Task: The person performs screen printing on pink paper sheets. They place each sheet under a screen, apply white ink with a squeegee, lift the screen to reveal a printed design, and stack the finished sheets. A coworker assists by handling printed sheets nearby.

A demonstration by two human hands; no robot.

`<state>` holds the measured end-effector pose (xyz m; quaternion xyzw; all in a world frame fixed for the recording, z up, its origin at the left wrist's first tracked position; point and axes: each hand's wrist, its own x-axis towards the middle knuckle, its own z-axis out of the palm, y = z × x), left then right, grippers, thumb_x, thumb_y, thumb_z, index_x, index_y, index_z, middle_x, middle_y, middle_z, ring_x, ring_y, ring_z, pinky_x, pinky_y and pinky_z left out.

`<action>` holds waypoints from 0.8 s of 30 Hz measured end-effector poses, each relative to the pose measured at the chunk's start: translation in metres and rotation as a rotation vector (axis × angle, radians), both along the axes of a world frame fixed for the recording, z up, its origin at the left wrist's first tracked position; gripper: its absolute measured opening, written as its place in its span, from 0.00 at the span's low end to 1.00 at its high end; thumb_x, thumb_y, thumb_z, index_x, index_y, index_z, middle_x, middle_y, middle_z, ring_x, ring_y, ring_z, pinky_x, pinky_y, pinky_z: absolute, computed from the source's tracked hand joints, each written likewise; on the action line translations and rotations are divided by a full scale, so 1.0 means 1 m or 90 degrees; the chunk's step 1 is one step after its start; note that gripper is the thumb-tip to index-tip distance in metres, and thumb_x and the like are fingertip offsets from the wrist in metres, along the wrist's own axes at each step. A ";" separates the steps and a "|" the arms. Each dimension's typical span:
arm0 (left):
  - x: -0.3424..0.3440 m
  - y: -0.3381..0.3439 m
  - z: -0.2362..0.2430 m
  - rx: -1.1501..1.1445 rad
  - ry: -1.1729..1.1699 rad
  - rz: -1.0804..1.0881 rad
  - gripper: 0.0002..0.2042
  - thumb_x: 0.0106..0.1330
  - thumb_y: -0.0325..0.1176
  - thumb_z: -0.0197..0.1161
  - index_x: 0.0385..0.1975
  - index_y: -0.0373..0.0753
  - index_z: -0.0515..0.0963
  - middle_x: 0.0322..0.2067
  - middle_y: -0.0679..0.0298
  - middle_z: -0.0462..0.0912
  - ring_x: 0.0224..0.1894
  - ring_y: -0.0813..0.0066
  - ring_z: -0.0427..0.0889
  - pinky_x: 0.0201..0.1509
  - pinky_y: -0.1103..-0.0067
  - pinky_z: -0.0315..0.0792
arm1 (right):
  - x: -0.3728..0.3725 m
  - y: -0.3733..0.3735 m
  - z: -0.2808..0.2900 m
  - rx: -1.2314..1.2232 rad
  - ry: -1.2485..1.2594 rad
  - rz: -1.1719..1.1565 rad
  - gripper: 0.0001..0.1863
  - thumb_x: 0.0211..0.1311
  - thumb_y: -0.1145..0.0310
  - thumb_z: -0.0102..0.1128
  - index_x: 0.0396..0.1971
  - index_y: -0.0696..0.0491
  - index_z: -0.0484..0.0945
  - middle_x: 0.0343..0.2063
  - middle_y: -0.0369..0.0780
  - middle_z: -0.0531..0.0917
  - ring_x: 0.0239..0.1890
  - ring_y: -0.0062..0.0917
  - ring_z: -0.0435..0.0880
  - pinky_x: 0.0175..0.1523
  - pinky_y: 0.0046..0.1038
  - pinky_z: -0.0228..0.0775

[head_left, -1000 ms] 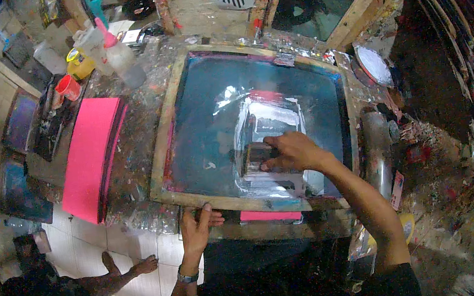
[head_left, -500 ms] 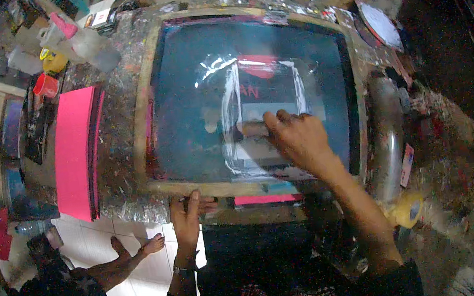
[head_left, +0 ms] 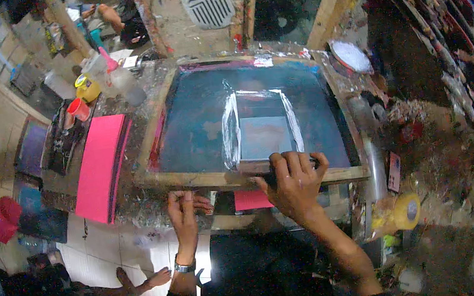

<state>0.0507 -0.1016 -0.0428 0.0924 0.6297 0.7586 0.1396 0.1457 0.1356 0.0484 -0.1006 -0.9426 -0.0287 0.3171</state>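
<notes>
A wooden-framed printing screen (head_left: 184, 113) with dark blue-green mesh lies on the stained workbench. White ink (head_left: 228, 137) borders a pale rectangular patch in its middle. My right hand (head_left: 298, 191) is closed around a wooden-handled squeegee (head_left: 251, 166) at the near end of that patch, close to the front rail; its blade is hidden. Below the rail, toward the left, my left hand (head_left: 183, 215) has its fingers apart and holds nothing visible. Pink sheet material (head_left: 253, 199) shows beneath the screen's near edge.
A stack of pink sheets (head_left: 101, 172) lies left of the screen. Behind it stand a red cup (head_left: 78, 109), a yellow container (head_left: 87, 88) and a squeeze bottle (head_left: 127, 86). A tape roll (head_left: 406, 211) is at right. Another person's arm (head_left: 127, 291) shows lower left.
My right hand has drawn the squeegee toward me, from mid-patch to near the front rail. The view has tilted up, showing more of the room behind. My left hand stays near the rail.
</notes>
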 end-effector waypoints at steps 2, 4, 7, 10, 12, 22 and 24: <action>-0.006 0.007 0.029 0.013 0.040 -0.006 0.10 0.79 0.37 0.54 0.44 0.36 0.65 0.33 0.50 0.84 0.30 0.66 0.87 0.34 0.75 0.81 | -0.010 0.011 0.015 0.018 0.068 0.003 0.28 0.54 0.39 0.70 0.38 0.51 0.80 0.29 0.37 0.77 0.35 0.32 0.77 0.53 0.44 0.57; -0.009 0.015 0.052 0.010 0.069 0.005 0.10 0.79 0.35 0.55 0.45 0.36 0.65 0.34 0.52 0.84 0.31 0.66 0.86 0.34 0.76 0.81 | -0.024 0.022 0.038 0.052 0.093 0.026 0.29 0.55 0.37 0.69 0.36 0.51 0.79 0.28 0.38 0.76 0.33 0.34 0.76 0.48 0.41 0.58; -0.021 0.042 0.042 0.010 0.254 0.084 0.14 0.76 0.34 0.59 0.51 0.34 0.65 0.34 0.55 0.84 0.37 0.68 0.86 0.41 0.75 0.80 | -0.038 0.036 0.073 0.110 0.068 -0.004 0.30 0.56 0.35 0.67 0.34 0.51 0.79 0.29 0.40 0.78 0.35 0.37 0.77 0.47 0.41 0.61; -0.073 0.085 0.013 -0.254 0.443 0.069 0.23 0.73 0.40 0.64 0.61 0.35 0.68 0.46 0.52 0.84 0.51 0.58 0.84 0.57 0.69 0.78 | -0.067 0.051 0.127 0.094 0.042 -0.044 0.30 0.60 0.36 0.63 0.34 0.53 0.79 0.33 0.46 0.83 0.39 0.45 0.83 0.46 0.44 0.68; -0.136 0.134 -0.019 -0.268 0.540 -0.044 0.28 0.71 0.48 0.64 0.67 0.44 0.70 0.62 0.49 0.75 0.64 0.45 0.74 0.68 0.58 0.69 | -0.103 0.073 0.171 0.088 0.045 -0.022 0.32 0.61 0.36 0.61 0.42 0.54 0.82 0.34 0.51 0.85 0.38 0.47 0.85 0.43 0.49 0.73; -0.157 0.160 -0.077 -0.422 0.590 -0.067 0.20 0.70 0.43 0.64 0.59 0.47 0.80 0.59 0.52 0.79 0.56 0.45 0.80 0.57 0.57 0.74 | -0.162 0.103 0.256 -0.167 -0.068 -0.035 0.38 0.67 0.31 0.51 0.24 0.56 0.81 0.24 0.42 0.81 0.26 0.27 0.80 0.35 0.34 0.75; -0.129 0.140 -0.064 -0.228 0.405 0.049 0.17 0.71 0.35 0.62 0.58 0.38 0.80 0.38 0.56 0.89 0.36 0.59 0.87 0.42 0.67 0.81 | -0.156 0.138 0.268 -0.150 -0.051 -0.009 0.38 0.67 0.30 0.51 0.20 0.54 0.79 0.22 0.41 0.81 0.25 0.26 0.79 0.39 0.35 0.75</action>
